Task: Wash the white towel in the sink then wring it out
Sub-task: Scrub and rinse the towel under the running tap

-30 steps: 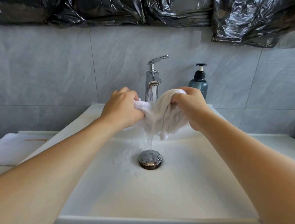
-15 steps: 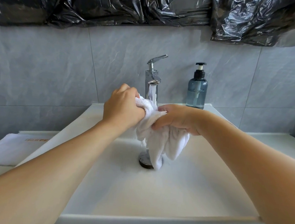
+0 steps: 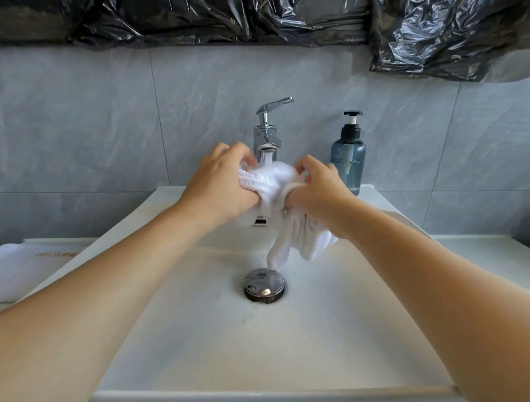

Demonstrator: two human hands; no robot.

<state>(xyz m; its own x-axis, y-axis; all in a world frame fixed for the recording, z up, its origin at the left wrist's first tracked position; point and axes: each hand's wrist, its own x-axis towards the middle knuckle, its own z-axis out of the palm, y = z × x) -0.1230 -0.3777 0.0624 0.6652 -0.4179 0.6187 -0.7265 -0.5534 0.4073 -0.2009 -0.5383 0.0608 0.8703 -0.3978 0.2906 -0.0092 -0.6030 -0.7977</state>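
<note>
Towel [image 3: 270, 182]: white, wet, bunched; held above the sink [image 3: 277, 344] at its far side, directly under the tap [image 3: 266, 137], which is running onto it. Bunched part spans left to right between the two hands; long axis roughly level, left-right. Loose tail hangs from the right end toward the drain [image 3: 264, 285], its tip just above the plug; contact cannot be told.

Left hand [image 3: 220, 184]: fingers curled round the left end of the towel, gripping.

Right hand [image 3: 318, 192]: fingers curled round the right end, gripping; the hanging tail falls from under this hand.

Relation governing the next move: the hands lie close together, one at each end, at about the same distance from the viewer, neither clearly nearer. Judgement: the washing step is in hand; wringing is not yet done, and would call for opposite twists about that left-right axis, over the basin.

Sink: white, rectangular, wet floor; chrome plug at centre.

Soap bottle [image 3: 348, 158]: blue, pump top, on the far rim, right of the tap.

Folded cloth [image 3: 4, 272]: white, on the counter left of the sink.

Black plastic [image 3: 209, 9]: taped across the wall above the grey tiles.
</note>
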